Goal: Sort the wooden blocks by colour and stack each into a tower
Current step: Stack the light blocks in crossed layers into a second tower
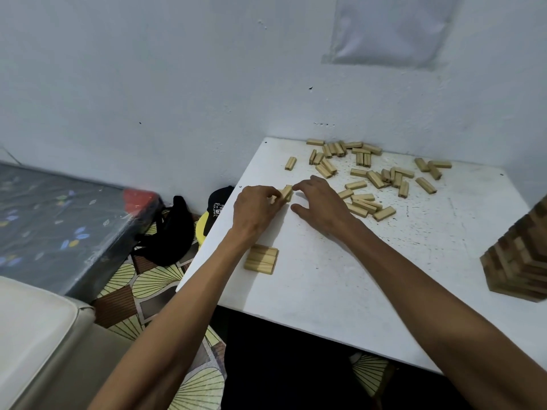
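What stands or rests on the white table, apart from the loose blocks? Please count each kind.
Tower: 1
Flat row of blocks: 1
Hands: 2, the left hand gripping pale blocks, the right hand touching them
Total: 4

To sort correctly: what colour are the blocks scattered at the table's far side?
The scattered blocks are pale, light-yellow natural wood; the head view shows this.

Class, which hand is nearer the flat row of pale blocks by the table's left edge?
Left. The left hand sits just beyond the block row; the right hand is farther right.
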A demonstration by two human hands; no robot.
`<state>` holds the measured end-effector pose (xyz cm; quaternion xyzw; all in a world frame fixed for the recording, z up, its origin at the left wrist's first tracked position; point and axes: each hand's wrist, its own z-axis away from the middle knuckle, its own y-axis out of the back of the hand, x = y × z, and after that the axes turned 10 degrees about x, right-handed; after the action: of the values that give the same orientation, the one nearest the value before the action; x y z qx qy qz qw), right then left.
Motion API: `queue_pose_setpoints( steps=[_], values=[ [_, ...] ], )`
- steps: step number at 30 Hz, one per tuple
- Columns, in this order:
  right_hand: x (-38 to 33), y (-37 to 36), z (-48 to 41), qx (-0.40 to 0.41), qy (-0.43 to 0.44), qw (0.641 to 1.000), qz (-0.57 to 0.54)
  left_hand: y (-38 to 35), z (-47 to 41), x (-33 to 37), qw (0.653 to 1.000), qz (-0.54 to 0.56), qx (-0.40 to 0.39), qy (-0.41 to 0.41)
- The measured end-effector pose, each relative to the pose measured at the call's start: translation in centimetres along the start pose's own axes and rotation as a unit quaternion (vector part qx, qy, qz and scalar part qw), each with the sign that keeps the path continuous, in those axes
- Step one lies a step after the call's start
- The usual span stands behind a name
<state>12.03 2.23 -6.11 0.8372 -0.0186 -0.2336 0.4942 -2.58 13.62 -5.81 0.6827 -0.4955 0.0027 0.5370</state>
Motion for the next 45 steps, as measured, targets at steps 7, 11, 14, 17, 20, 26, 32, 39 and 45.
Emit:
queue_pose_setpoints(
  steps=[7, 11, 14, 17, 20, 26, 32, 39, 45],
  values=[
    [0.3, -1.2, -1.8, -0.005, -0.009, 0.998, -0.057, -0.3, 0.1, -0.3, 0.999, -0.007, 0.030, 0.017],
    [0.6, -1.6, -1.7, 0.032, -0.018, 0.997, -0.074, -0.6, -0.1, -0.4, 0.999, -0.005, 0.034, 0.038],
    [0.8, -1.1, -1.0, 0.038, -0.023, 0.996, -0.072, -0.6, 0.0, -0.8, 0.998, 0.005, 0.042, 0.044],
    [0.9, -0.2, 0.4, 0.051, -0.016, 0.996, -0.069, -0.1, 0.5, -0.6, 0.997, 0.031, 0.053, 0.047],
    [0.5, 1.2, 3.0, 0.063, -0.026, 0.995, -0.074, 0.9, 1.8, 0.7, 0.995, 0.067, 0.057, 0.036],
    [-0.9, 4.9, 11.9, 0.073, -0.051, 0.993, -0.075, 3.0, 8.0, 5.5, 0.994, 0.106, 0.031, 0.018],
    [-0.9, 6.8, 19.5, 0.073, -0.090, 0.992, -0.055, 1.8, 14.5, 7.5, 0.993, 0.096, -0.011, 0.062],
    [-0.3, 6.3, 20.5, 0.106, -0.100, 0.984, -0.106, 1.5, 15.6, 7.6, 0.982, 0.150, 0.026, 0.109],
    [-0.6, 5.4, 19.6, 0.104, -0.088, 0.984, -0.115, 1.4, 15.5, 6.9, 0.995, 0.091, 0.028, 0.036]
  ],
)
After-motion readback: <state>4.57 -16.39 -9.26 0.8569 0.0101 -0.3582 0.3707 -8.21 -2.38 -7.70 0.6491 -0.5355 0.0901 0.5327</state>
